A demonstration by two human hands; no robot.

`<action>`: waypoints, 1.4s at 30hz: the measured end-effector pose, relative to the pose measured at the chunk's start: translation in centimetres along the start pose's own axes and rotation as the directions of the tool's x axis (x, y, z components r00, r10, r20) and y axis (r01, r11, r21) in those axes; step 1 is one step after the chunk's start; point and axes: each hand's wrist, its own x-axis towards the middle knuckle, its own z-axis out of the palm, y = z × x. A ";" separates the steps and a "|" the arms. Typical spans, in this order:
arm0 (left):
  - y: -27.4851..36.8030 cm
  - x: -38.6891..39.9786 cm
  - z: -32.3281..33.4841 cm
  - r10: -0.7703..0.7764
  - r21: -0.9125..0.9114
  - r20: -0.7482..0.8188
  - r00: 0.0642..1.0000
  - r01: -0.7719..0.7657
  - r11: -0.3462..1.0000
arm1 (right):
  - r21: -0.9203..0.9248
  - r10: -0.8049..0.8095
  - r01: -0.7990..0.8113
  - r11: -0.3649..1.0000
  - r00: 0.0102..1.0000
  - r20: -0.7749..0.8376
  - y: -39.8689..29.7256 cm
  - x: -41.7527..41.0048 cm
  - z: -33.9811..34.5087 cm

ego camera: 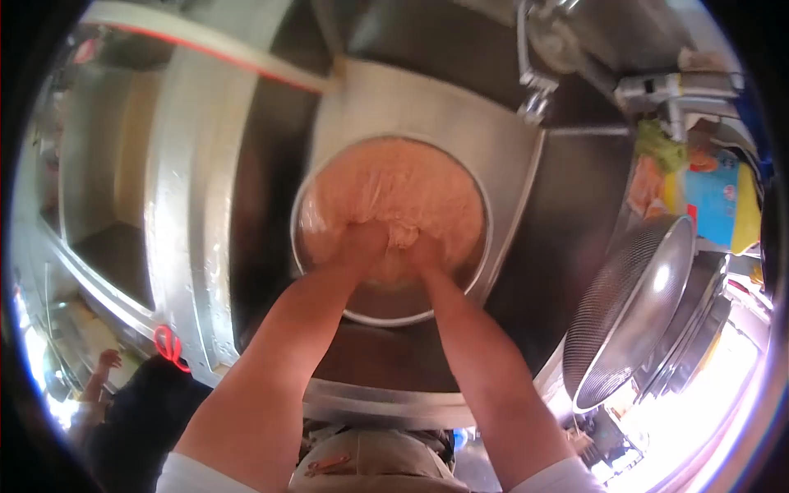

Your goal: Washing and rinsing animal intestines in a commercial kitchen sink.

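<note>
A round metal bowl [487, 246] stands inside a deep stainless steel sink, on a pale flat surface. It holds a wet, pinkish-beige mass [400, 179] that looks soft and stringy; I cannot tell what it is. Both arms reach down into the bowl. My left hand [368, 239] is sunk in the mass at the left of the middle. Close beside it, my right hand [425, 248] is also partly buried. The fingers of both hands are hidden, and a small lump of the mass bulges up between them.
A metal faucet [535, 106] hangs over the sink's upper right. To the right, a large mesh strainer [641, 314] leans on edge near blue and yellow packaging [712, 197]. Another sink basin [111, 154] lies left, with red scissors handles [167, 346] at its edge. Another person [145, 407] is at lower left.
</note>
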 end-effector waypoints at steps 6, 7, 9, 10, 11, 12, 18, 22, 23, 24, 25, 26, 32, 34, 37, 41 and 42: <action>3.3 -8.6 -5.6 0.422 -0.085 -0.352 0.835 -0.477 0.875 | 0.666 0.157 -0.072 0.743 0.985 -0.069 -2.8 -5.8 -7.0; 2.8 -9.5 -6.2 0.425 -0.080 -0.364 0.829 -0.482 0.872 | 0.478 0.070 0.013 0.878 0.985 -0.156 -3.8 -6.8 -8.6; 2.0 -9.6 -6.7 0.318 -0.111 -0.476 0.820 -0.415 0.903 | 0.247 -0.032 0.092 0.965 0.971 -0.238 -4.7 -6.7 -9.9; 1.8 -8.3 -6.1 0.324 -0.114 -0.484 0.813 -0.426 0.898 | 0.034 -0.134 0.154 0.988 0.931 -0.341 -4.8 -5.3 -9.5; 1.4 -6.5 -5.2 0.298 0.011 -0.581 0.758 -0.359 0.933 | -0.185 -0.248 0.186 0.965 0.877 -0.411 -4.9 -3.6 -8.8; 1.5 -4.9 -3.8 0.285 0.117 -0.655 0.700 -0.279 0.953 | -0.148 -0.264 0.219 0.964 0.810 -0.523 -4.1 -1.1 -7.8; 1.8 2.1 -4.5 0.391 0.308 -0.446 0.805 -0.272 0.912 | 0.014 0.050 -0.050 0.999 0.998 -0.023 -10.3 4.7 -11.9; 2.6 3.8 -5.4 0.208 0.179 -0.091 0.974 -0.190 0.965 | -0.183 -0.099 0.127 0.975 0.983 0.151 -6.9 5.8 -11.1; 4.7 0.7 -5.3 0.266 0.141 -0.179 0.947 -0.243 0.960 | 0.287 -0.001 0.026 0.958 0.996 -0.087 -5.2 4.5 -9.4; 5.8 -2.1 -5.2 0.304 0.110 -0.279 0.911 -0.284 0.952 | 0.699 0.171 0.059 0.713 0.952 -0.255 -4.5 2.7 -8.5; 3.7 -2.8 -4.9 0.376 0.166 -0.372 0.849 -0.337 0.927 | 0.528 0.044 0.097 0.844 0.968 -0.247 -5.7 0.4 -8.7; 1.7 -3.3 -4.3 0.449 0.225 -0.447 0.774 -0.389 0.893 | 0.329 -0.072 0.142 0.934 0.973 -0.217 -6.8 -2.4 -9.5; 2.1 -10.3 -2.3 0.605 0.795 -0.095 0.790 -0.306 0.523 | -0.196 -0.347 0.302 0.933 0.898 -0.269 -4.0 -9.6 -6.4; 2.1 -9.1 -1.2 0.666 0.631 -0.245 0.705 -0.405 0.661 | -0.483 -0.494 0.248 0.840 0.719 -0.490 -3.3 -8.7 -5.1; 3.2 -6.2 -1.4 0.633 0.466 -0.247 0.734 -0.483 0.742 | -0.418 -0.269 0.189 0.889 0.953 -0.142 -1.5 -4.3 -2.7; 3.0 1.8 -1.9 0.223 0.208 0.205 0.953 -0.265 0.941 | -0.311 -0.048 0.108 0.944 0.980 0.193 -2.7 -0.2 -3.7; 5.0 -1.2 -3.7 0.195 -0.080 0.079 0.978 -0.188 0.979 | 0.067 0.118 -0.122 0.990 0.991 0.065 -2.2 0.2 -2.1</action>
